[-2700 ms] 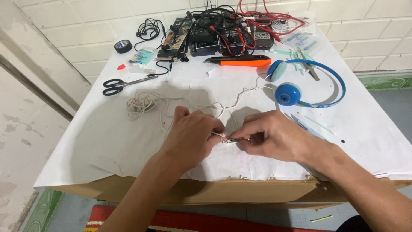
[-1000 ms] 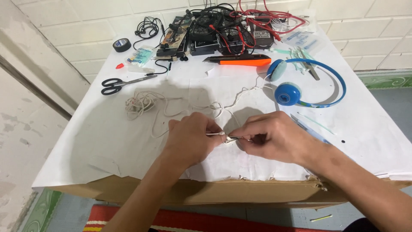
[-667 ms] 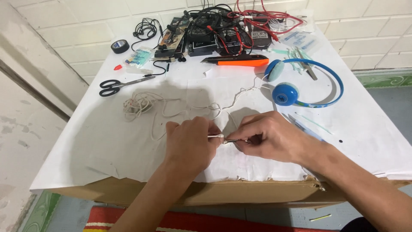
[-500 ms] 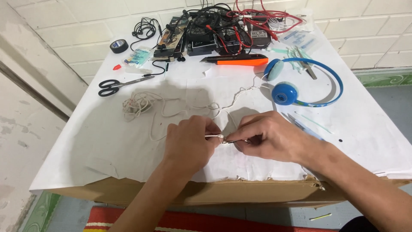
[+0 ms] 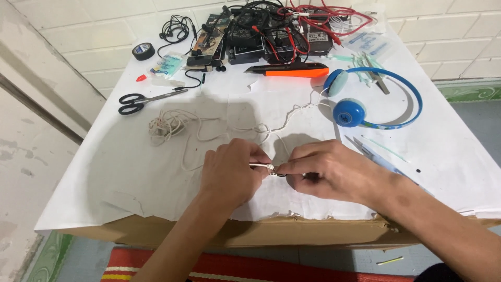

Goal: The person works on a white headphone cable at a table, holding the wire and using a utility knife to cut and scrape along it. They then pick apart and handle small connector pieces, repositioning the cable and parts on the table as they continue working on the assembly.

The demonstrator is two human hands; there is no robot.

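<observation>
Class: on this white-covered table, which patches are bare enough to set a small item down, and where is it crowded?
Bare: the left side of the table, between the scissors, the coiled white cord and the left hand; also the right edge below the blue headphones. Crowded: the far edge, under the tangled electronics and cables.

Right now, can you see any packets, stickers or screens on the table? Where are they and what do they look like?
Small clear packet: far left of the table, beside the black tape roll; flat, with blue and yellow bits inside.
Clear plastic bag: far right corner; flat, see-through, pale blue pieces inside.
Label: on a dark device in the cable pile at the back; a pale patch, too small to make out.
No screens show.
</observation>
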